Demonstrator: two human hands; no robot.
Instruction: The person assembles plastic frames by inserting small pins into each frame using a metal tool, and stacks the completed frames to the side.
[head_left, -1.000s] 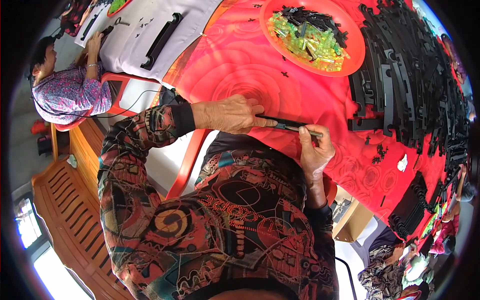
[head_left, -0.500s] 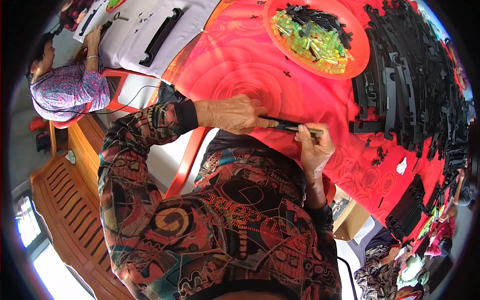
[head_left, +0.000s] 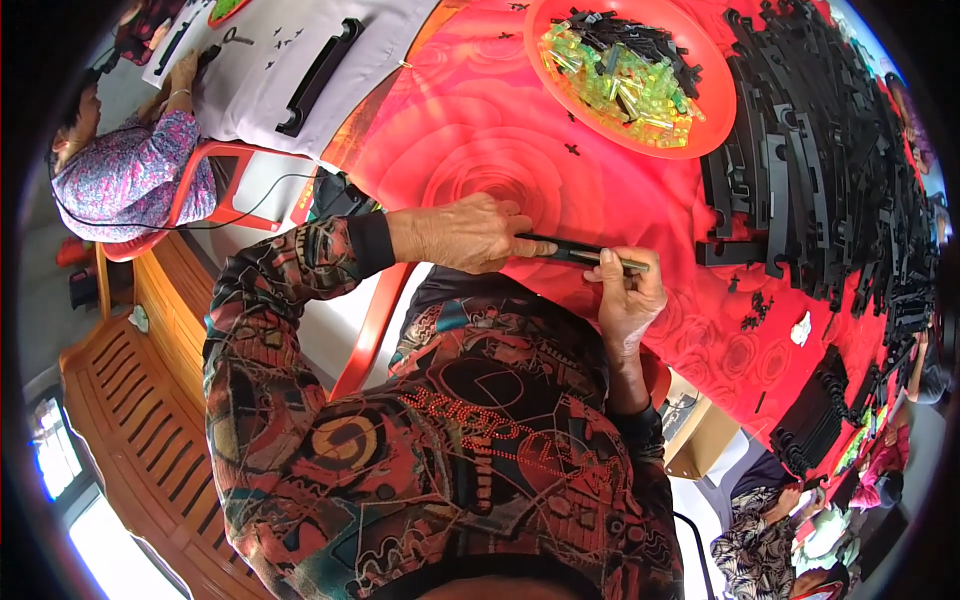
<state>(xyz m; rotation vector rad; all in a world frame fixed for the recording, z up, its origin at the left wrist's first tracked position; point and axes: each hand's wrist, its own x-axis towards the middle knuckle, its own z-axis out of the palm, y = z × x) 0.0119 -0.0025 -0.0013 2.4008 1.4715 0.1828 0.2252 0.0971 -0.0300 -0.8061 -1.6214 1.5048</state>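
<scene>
Over the near edge of the red tablecloth I hold a slim black plastic strip (head_left: 575, 250) between my two hands. My left hand (head_left: 465, 233) is closed round its left end, the index finger lying along the top. At the other end, my right hand (head_left: 632, 290) pinches between thumb and fingers. A thin olive-coloured piece (head_left: 637, 265) shows at that grip; whether it is part of the strip or separate, I cannot tell. Beyond my hands, a red-orange plate (head_left: 705, 135) bears many clear yellow-green tubes (head_left: 625, 95) and small black pieces (head_left: 610, 35).
A large heap of black plastic strips (head_left: 800, 170) covers the table's right side. Tiny black bits (head_left: 757, 312) and a crumpled white scrap (head_left: 801, 328) lie nearer. At left, another person (head_left: 135, 180) sits at a grey-covered table (head_left: 240, 90). A wooden bench (head_left: 150, 420) stands behind; a cardboard box (head_left: 705, 440) stands right.
My hands keep their grip on the strip with barely any shift. The person at the left has leaned slightly further left.
</scene>
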